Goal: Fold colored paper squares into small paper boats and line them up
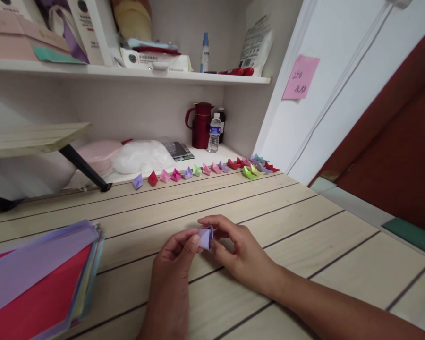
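A small folded piece of lilac origami paper [204, 239] is held just above the wooden table, between both hands. My left hand [175, 255] pinches its left side between thumb and fingers. From the right, my right hand [239, 248] curls round the far edge, its thumb and index finger at the paper's right side. Part of the fold is hidden by the fingertips. Along the table's back edge runs a row of small folded paper boats, among them a lilac one [138, 182], a red one [152, 178] and a lime green one [248, 173].
A stack of coloured paper sheets [53, 278] lies at the left front. Behind the boats stand a dark red jug [201, 126] and a water bottle [214, 133]. A small raised stand [35, 139] rests at the left, beside a white plastic bag [141, 157].
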{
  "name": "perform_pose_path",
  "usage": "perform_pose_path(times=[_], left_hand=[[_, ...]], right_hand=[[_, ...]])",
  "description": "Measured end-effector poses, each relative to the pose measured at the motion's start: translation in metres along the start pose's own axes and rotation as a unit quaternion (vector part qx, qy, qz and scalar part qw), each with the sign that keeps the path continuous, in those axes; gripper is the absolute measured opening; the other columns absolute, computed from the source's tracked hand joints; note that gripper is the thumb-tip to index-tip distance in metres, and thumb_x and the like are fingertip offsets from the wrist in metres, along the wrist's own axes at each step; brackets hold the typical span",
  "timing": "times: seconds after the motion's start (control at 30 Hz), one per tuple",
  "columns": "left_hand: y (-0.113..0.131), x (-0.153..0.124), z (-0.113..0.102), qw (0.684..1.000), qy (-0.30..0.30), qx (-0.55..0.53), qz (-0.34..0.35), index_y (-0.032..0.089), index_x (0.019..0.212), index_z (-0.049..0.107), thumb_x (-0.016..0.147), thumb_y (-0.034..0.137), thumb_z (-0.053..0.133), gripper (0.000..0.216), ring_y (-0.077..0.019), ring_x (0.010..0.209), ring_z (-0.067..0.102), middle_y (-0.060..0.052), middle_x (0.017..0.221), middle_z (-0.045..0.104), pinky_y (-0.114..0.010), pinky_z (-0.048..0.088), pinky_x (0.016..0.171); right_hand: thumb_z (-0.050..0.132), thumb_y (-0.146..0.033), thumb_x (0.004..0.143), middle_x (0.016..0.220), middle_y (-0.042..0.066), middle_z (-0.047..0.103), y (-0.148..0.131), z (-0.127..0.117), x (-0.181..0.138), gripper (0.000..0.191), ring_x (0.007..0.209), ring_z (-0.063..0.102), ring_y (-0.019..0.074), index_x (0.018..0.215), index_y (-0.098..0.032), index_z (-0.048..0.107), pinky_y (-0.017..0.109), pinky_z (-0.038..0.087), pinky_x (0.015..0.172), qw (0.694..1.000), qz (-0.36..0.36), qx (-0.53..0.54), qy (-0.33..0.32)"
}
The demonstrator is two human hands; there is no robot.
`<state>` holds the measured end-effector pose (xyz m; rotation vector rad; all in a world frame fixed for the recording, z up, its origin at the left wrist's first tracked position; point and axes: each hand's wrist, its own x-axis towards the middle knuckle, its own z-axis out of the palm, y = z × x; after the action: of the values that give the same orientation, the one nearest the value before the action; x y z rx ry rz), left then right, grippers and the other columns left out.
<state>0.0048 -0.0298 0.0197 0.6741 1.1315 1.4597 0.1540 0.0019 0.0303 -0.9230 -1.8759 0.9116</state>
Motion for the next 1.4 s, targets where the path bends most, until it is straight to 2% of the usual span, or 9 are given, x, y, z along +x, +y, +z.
perform_pose_path(times=[0.2, 0.43, 0.57, 0.8, 1.0, 1.23, 1.4], left_hand=[[0.001, -0.001, 0.003, 1.0, -0.001, 0.011, -0.005, 0.019, 0.093, 0.076, 0.065, 0.039, 0.086, 0.036, -0.0162, 0.087, 0.066, -0.004, 0.089, 0.076, -0.027, 0.049, 0.084], [-0.002, 0.004, 0.008, 0.999, 0.037, 0.014, 0.026, 0.02, 0.08, 0.078, 0.054, 0.038, 0.091, 0.035, -0.0093, 0.065, 0.062, 0.0, 0.072, 0.075, -0.019, 0.048, 0.068], [-0.002, 0.006, 0.007, 0.998, 0.046, 0.014, 0.03, 0.021, 0.083, 0.078, 0.051, 0.041, 0.092, 0.04, -0.0094, 0.064, 0.062, 0.001, 0.07, 0.074, -0.02, 0.049, 0.068], [-0.003, 0.013, 0.002, 1.0, 0.014, -0.006, 0.009, 0.02, 0.098, 0.076, 0.049, 0.044, 0.093, 0.056, -0.0082, 0.061, 0.06, 0.003, 0.065, 0.068, -0.021, 0.048, 0.069], [-0.004, 0.015, -0.001, 1.0, -0.003, -0.006, 0.0, 0.021, 0.099, 0.075, 0.054, 0.043, 0.092, 0.054, -0.0087, 0.064, 0.061, 0.001, 0.068, 0.07, -0.021, 0.047, 0.072], [-0.002, 0.014, 0.002, 0.999, 0.013, -0.038, 0.001, 0.021, 0.094, 0.076, 0.05, 0.041, 0.094, 0.052, -0.0115, 0.074, 0.064, -0.001, 0.078, 0.076, -0.023, 0.049, 0.075], [0.002, 0.015, 0.002, 0.998, 0.018, -0.055, -0.02, 0.021, 0.087, 0.078, 0.046, 0.038, 0.096, 0.048, -0.009, 0.07, 0.066, 0.0, 0.077, 0.076, -0.019, 0.051, 0.072]], right_hand=[[0.051, -0.003, 0.081, 0.103, 0.001, 0.072, -0.002, 0.001, -0.001, 0.047, 0.088, 0.067, 0.016, 0.121, -0.025, 0.06, 0.028, 0.054, 0.08, 0.998, -0.027, -0.052, 0.02], [0.052, -0.002, 0.078, 0.105, 0.0, 0.073, -0.005, -0.001, 0.001, 0.046, 0.088, 0.068, 0.0163, 0.117, -0.026, 0.061, 0.029, 0.052, 0.082, 0.992, -0.055, -0.103, 0.041], [0.055, -0.006, 0.079, 0.096, -0.001, 0.074, -0.006, -0.003, 0.001, 0.043, 0.081, 0.067, 0.0167, 0.116, -0.026, 0.06, 0.03, 0.051, 0.08, 0.99, -0.041, -0.127, 0.046], [0.056, -0.008, 0.079, 0.076, -0.004, 0.068, -0.012, -0.006, 0.001, 0.023, 0.07, 0.065, 0.0147, 0.094, -0.025, 0.057, 0.025, 0.048, 0.07, 0.989, -0.033, -0.134, 0.048], [0.056, -0.007, 0.08, 0.076, -0.004, 0.069, -0.013, -0.007, 0.001, 0.022, 0.071, 0.066, 0.0144, 0.093, -0.025, 0.059, 0.025, 0.048, 0.072, 0.99, -0.03, -0.126, 0.051], [0.057, -0.003, 0.077, 0.088, -0.003, 0.074, -0.008, -0.006, 0.002, 0.025, 0.077, 0.068, 0.015, 0.089, -0.025, 0.06, 0.028, 0.048, 0.078, 0.991, -0.043, -0.103, 0.068], [0.062, -0.01, 0.081, 0.086, -0.002, 0.074, -0.011, -0.007, 0.002, 0.02, 0.076, 0.067, 0.0159, 0.093, -0.025, 0.066, 0.029, 0.047, 0.079, 0.989, -0.049, -0.123, 0.064]])
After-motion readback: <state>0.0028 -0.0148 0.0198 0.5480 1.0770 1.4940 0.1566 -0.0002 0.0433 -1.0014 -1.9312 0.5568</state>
